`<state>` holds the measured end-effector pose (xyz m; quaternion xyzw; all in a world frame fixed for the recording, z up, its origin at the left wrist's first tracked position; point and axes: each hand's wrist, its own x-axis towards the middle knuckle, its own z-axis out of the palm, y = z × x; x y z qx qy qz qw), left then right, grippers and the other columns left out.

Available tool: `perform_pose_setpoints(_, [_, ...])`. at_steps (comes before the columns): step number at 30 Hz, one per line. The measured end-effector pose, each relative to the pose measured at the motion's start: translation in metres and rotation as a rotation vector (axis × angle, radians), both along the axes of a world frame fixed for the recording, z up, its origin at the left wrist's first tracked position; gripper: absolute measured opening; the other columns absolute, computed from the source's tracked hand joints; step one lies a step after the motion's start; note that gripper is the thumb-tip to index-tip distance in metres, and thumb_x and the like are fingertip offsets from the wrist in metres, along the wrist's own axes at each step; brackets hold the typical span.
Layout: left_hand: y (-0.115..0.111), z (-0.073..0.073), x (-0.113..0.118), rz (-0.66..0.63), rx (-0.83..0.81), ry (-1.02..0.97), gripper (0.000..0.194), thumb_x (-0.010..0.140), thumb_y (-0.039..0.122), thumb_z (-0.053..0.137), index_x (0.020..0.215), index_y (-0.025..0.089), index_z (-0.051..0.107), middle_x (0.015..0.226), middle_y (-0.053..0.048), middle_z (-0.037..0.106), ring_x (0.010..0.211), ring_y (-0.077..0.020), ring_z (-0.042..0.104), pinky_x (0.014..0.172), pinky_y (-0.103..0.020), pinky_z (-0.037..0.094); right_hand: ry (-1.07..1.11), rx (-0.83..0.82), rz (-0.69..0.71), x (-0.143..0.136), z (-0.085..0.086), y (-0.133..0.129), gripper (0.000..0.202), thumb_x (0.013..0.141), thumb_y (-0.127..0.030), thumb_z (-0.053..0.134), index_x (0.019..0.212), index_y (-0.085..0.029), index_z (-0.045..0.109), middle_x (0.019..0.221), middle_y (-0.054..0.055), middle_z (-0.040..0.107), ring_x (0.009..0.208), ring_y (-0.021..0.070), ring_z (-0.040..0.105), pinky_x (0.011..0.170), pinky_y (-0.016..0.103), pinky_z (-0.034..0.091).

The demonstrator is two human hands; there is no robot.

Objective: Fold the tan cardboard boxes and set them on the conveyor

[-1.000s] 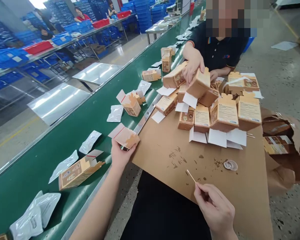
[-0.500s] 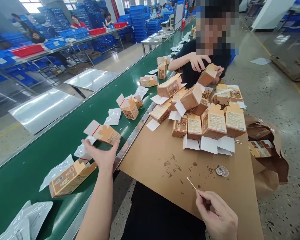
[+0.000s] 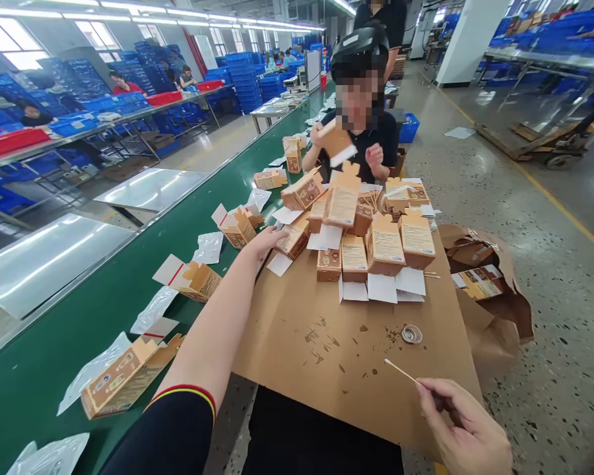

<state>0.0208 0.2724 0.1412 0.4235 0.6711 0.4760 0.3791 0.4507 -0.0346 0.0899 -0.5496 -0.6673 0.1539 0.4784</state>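
My left hand [image 3: 267,241] reaches over the belt's edge to the left end of a brown printed carton [image 3: 294,239] lying on its side. Its fingers stretch toward the carton and seem to touch it; my thumb is not clearly visible. Between the thumb and fingers of my right hand [image 3: 462,422] is a thin cotton swab [image 3: 400,371], its white tip pointing up and left. Beyond it, a small clear round cup [image 3: 411,334] sits near dark stains on the cardboard sheet [image 3: 287,356]. Several open cartons [image 3: 385,245] with white flaps are piled at the far side.
A green conveyor belt [image 3: 30,376] runs along my left, bearing open cartons [image 3: 129,376] and silvery pouches [image 3: 154,309]. Across the pile a co-worker [image 3: 371,142] holds up a carton [image 3: 335,140]. A large brown paper bag [image 3: 505,323] stands on the floor at right.
My left hand has moved from beside a carton on the belt forward and right to the pile. The view has shifted. My right hand still holds the swab; the co-worker has raised a carton.
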Motion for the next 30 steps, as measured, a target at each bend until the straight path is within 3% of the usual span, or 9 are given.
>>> perform_pose_setpoints(3, [-0.014,0.004,-0.002,-0.139,-0.191,-0.077,0.062,0.052,0.034,0.11,0.107,0.023,0.084,0.115,-0.021,0.092,0.113,-0.0465,0.09,0.107,-0.063,0.071,-0.054,0.012,-0.106,0.019,0.002,-0.003,0.032,0.117,-0.045,0.079,0.091,-0.028,0.088,0.078,0.005,0.083,0.058,0.0192,0.075,0.059,0.027,0.066])
perform_pose_setpoints(6, [-0.062,0.002,-0.017,-0.239,-0.274,-0.179,0.066,0.048,0.037,0.114,0.105,0.022,0.085,0.11,-0.019,0.093,0.099,-0.0411,0.091,0.097,-0.057,0.075,-0.167,0.054,-0.216,0.031,0.011,0.005,0.038,0.119,-0.049,0.073,0.091,-0.029,0.087,0.073,0.003,0.08,0.056,0.0183,0.072,0.058,0.028,0.064])
perform_pose_setpoints(8, [-0.105,-0.008,-0.029,-0.238,-0.29,-0.262,0.074,0.049,0.043,0.116,0.114,0.022,0.086,0.117,-0.019,0.094,0.102,-0.0421,0.092,0.096,-0.056,0.077,-0.253,0.071,-0.245,0.034,0.015,0.016,0.038,0.12,-0.048,0.069,0.091,-0.029,0.085,0.073,0.003,0.08,0.056,0.0183,0.073,0.059,0.028,0.063])
perform_pose_setpoints(11, [-0.174,-0.033,-0.03,-0.113,-0.219,-0.351,0.089,0.053,0.051,0.115,0.132,0.023,0.085,0.132,-0.019,0.092,0.123,-0.0488,0.09,0.107,-0.06,0.076,-0.334,0.061,-0.204,0.033,0.01,0.034,0.036,0.12,-0.043,0.064,0.093,-0.028,0.082,0.077,0.003,0.082,0.059,0.019,0.076,0.059,0.029,0.061])
perform_pose_setpoints(15, [-0.234,-0.067,0.011,-0.005,-0.106,-0.415,0.092,0.061,0.063,0.113,0.138,0.025,0.081,0.14,-0.018,0.09,0.141,-0.051,0.083,0.119,-0.064,0.071,-0.383,-0.017,-0.101,0.028,-0.006,0.056,0.04,0.121,-0.042,0.058,0.089,-0.027,0.078,0.077,0.003,0.082,0.059,0.0187,0.075,0.059,0.03,0.057])
perform_pose_setpoints(19, [-0.242,-0.081,0.058,0.013,-0.057,-0.404,0.097,0.06,0.062,0.117,0.139,0.029,0.071,0.14,-0.015,0.088,0.137,-0.0441,0.085,0.117,-0.061,0.072,-0.408,-0.052,-0.065,0.031,-0.011,0.07,0.048,0.121,-0.046,0.056,0.08,-0.028,0.072,0.069,0.003,0.077,0.056,0.0201,0.071,0.055,0.032,0.051])
perform_pose_setpoints(24, [-0.24,-0.074,0.071,-0.029,-0.064,-0.335,0.092,0.064,0.059,0.117,0.132,0.031,0.062,0.134,-0.011,0.086,0.131,-0.039,0.086,0.114,-0.056,0.073,-0.371,0.027,-0.133,0.025,0.003,0.051,0.035,0.118,-0.039,0.064,0.089,-0.027,0.08,0.076,0.003,0.08,0.061,0.0195,0.074,0.06,0.031,0.057])
perform_pose_setpoints(26, [-0.244,-0.07,0.072,-0.057,-0.045,-0.304,0.089,0.066,0.053,0.117,0.131,0.032,0.059,0.137,-0.011,0.084,0.136,-0.0387,0.084,0.117,-0.054,0.071,-0.282,0.091,-0.141,0.005,0.007,0.033,0.021,0.115,-0.028,0.073,0.096,-0.027,0.082,0.077,0.0,0.08,0.059,0.017,0.072,0.061,0.029,0.059])
perform_pose_setpoints(30, [-0.252,-0.067,0.079,-0.049,-0.006,-0.248,0.09,0.066,0.044,0.117,0.131,0.032,0.057,0.135,-0.011,0.082,0.14,-0.0396,0.081,0.118,-0.054,0.069,-0.033,0.048,0.09,-0.063,-0.004,0.009,0.021,0.114,-0.013,0.07,0.099,-0.025,0.078,0.077,-0.002,0.078,0.058,0.0139,0.071,0.059,0.024,0.06])
